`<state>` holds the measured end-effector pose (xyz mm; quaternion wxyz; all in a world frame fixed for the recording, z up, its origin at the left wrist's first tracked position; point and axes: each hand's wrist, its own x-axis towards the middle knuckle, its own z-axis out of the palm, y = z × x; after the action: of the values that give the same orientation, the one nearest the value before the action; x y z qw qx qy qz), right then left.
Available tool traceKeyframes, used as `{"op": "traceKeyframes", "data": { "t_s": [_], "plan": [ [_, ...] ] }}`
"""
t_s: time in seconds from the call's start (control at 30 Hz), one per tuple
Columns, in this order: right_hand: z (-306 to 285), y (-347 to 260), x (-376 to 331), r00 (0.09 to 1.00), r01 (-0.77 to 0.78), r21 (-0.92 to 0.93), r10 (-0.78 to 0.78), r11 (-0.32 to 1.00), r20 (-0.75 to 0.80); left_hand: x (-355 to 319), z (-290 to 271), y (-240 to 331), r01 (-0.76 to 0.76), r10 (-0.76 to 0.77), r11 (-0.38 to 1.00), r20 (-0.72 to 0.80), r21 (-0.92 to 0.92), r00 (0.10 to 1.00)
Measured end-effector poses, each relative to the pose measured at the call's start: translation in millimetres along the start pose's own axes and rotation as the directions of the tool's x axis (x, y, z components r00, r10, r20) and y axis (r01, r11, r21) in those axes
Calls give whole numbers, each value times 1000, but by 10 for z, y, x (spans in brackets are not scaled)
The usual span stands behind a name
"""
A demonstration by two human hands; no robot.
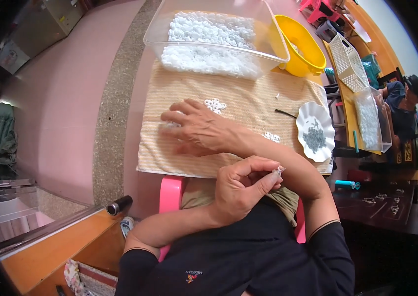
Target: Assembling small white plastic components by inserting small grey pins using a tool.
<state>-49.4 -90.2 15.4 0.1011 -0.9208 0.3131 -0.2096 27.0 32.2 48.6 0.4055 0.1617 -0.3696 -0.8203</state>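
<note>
My left hand (241,190) is in front of my body, thumb and fingertips pinched on a small white plastic piece (280,170). My right arm crosses over to the left, and my right hand (199,129) reaches across the striped towel (162,91) with its fingers apart, some smeared by motion. Whitish bits show beneath those fingers; I cannot tell if they are touched. Just beyond the hand lies a small cluster of white plastic pieces (215,105) with holes. More white pieces (271,137) lie beside my right forearm.
A clear plastic bin (218,48) of white pieces stands at the far side, beside a yellow basin (312,61). On the right, a scalloped white dish (321,112) holds small grey parts, with a thin black tool (286,113) alongside. Another person (403,106) sits at the right.
</note>
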Motion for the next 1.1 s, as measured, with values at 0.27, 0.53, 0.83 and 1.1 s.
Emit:
{"op": "traceKeyframes", "data": {
  "t_s": [0.27,0.53,0.83,1.1],
  "plan": [
    [118,184,42,999,1,-59,1,998,36,45,-28,44,35,-35,999,1,9,999],
    [-51,187,-147,989,-90,-107,102,990,108,89,-80,-9,49,-49,999,-6,-12,999],
    [-137,258,-427,993,-114,-160,118,980,12,156,-124,-88,67,-68,998,-26,-14,997],
    [-306,155,-622,983,-172,-166,179,971,32,169,-133,-85,39,-36,998,-64,47,997]
  ]
}}
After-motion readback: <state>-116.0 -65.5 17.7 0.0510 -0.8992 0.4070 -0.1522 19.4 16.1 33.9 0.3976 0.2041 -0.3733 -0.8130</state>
